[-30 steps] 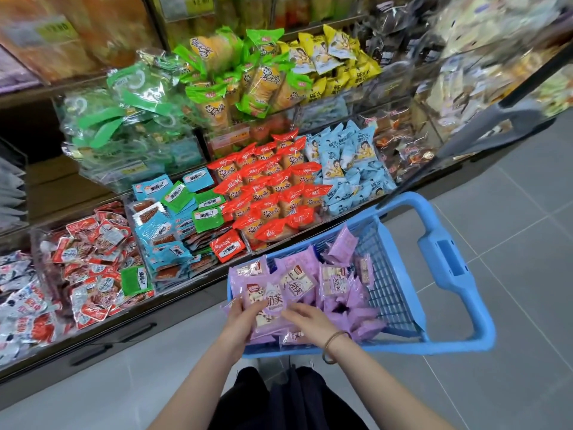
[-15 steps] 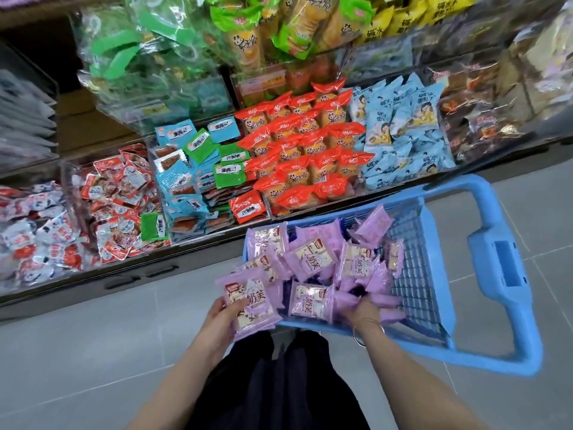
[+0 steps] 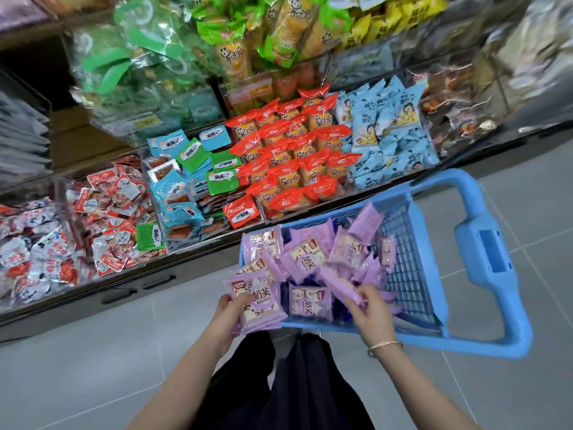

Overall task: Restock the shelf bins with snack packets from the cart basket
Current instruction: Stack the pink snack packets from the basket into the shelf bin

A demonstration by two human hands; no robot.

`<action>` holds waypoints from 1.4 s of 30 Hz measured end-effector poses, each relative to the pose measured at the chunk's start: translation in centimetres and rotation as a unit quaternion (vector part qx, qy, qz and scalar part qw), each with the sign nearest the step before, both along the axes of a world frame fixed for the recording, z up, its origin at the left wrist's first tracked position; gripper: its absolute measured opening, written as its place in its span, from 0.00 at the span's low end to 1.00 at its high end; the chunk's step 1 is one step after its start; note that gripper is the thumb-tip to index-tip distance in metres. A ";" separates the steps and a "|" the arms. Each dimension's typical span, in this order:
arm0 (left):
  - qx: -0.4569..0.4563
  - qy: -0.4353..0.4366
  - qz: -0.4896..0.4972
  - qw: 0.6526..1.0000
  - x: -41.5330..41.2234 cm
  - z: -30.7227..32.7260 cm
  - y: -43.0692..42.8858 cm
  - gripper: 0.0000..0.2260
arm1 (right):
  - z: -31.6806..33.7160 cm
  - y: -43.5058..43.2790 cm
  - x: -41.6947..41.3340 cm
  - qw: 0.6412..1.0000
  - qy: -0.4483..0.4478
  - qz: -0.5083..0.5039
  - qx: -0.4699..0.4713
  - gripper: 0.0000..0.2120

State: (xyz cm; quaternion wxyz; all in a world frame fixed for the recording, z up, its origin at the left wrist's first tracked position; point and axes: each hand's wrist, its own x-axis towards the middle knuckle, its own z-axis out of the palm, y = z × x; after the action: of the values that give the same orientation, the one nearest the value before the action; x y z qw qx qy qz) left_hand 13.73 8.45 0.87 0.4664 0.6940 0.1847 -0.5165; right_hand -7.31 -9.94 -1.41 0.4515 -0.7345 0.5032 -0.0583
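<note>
Left hand (image 3: pixel 230 312) grips a purple stack (image 3: pixel 259 303); right hand (image 3: pixel 370 312), in the basket (image 3: pixel 403 274), pinches another packet (image 3: pixel 341 287) (shelf bins (image 3: pixel 148 181) lie far-left).

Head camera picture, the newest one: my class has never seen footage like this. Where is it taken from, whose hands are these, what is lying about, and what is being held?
There is no machine here. A person wears one wide-angle camera on the head. It looks forward and down, so you see that person's own two arms.

The left hand grips a small stack of purple packets at the near corner of the blue cart basket. The right hand is over the basket and pinches a single purple packet from the loose pile inside.

Beyond the basket, the shelf bins hold red packets, light blue packets and flat blue and green packets. The floor is grey tile.
</note>
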 end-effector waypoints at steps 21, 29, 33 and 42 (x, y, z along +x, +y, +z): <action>-0.118 0.016 -0.050 0.992 -0.3 2.4 -2.8 0.19 | 4.6 4.4 6.2 0.967 -0.118 -0.055 0.221 0.27; -0.081 -0.010 -0.068 0.994 3.0 2.3 -1.8 0.19 | 5.4 1.3 5.7 0.946 -0.111 0.049 0.302 0.18; -0.051 -0.057 -0.172 0.982 5.1 2.6 -0.6 0.19 | 7.1 -0.5 7.2 0.922 0.005 0.286 0.260 0.21; -0.123 0.039 -0.338 0.932 2.8 5.3 -2.4 0.38 | 7.7 -1.2 11.2 0.952 -0.007 0.266 0.153 0.31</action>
State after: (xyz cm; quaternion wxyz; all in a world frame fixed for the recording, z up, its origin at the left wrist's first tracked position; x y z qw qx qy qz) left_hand 16.57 6.04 6.18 0.3382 0.6320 -0.1075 -0.6890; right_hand 3.92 -11.13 6.28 0.5614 -0.7634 0.2889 0.1362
